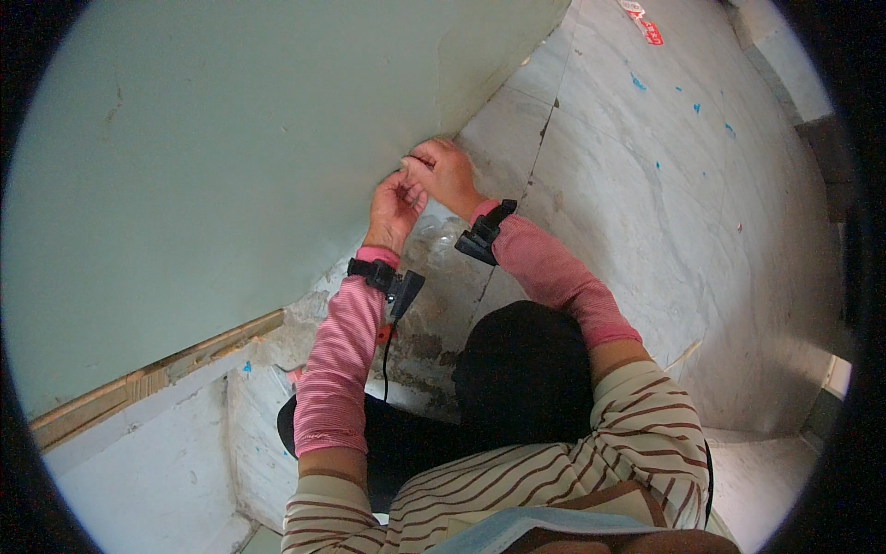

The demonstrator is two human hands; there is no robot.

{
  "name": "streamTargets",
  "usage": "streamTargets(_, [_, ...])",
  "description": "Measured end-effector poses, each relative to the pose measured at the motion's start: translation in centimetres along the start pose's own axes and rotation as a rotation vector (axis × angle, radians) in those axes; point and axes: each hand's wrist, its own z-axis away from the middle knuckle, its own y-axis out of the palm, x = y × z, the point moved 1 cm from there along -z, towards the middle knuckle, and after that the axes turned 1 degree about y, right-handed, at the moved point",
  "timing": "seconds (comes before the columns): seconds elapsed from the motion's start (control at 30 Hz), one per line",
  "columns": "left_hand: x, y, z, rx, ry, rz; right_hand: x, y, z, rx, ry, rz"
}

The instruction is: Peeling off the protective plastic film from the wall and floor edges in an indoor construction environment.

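Observation:
My left hand (396, 211) and my right hand (446, 173) meet close to the edge of a large pale green panel (249, 157). The left palm is turned partly up, with its fingers curled against those of the right. The right hand comes over from the other side, fingers bent and thumb pressed in. Whatever lies between the fingertips, if anything, is too small or hidden to tell. Just below the hands lies something clear and crumpled, like thin plastic (437, 234). Pink striped sleeves and black wrist straps cover both forearms.
Grey-white marble tiles (637, 194) with dark, dirty joints spread to the right. A red label (653, 33) and blue specks mark them. A rough wooden strip (152, 380) edges the panel at lower left. My dark-clad knee (524, 369) is beneath my arms.

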Motion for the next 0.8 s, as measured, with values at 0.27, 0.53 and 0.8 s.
streamTargets(0.27, [0.3, -0.2, -0.4, 0.022, 0.013, -0.007, -1.2, 0.8, -0.4, -0.002, 0.011, -0.113])
streamTargets(0.53, [0.8, -1.4, -0.5, 0.086, 0.020, -0.053, -1.6, 0.1, 0.7, 0.012, -0.165, 0.060])
streamTargets(0.8, [0.7, -1.0, 0.2, 0.027, 0.076, -0.141, -2.3, 0.2, 1.6, 0.063, 0.294, -0.228])
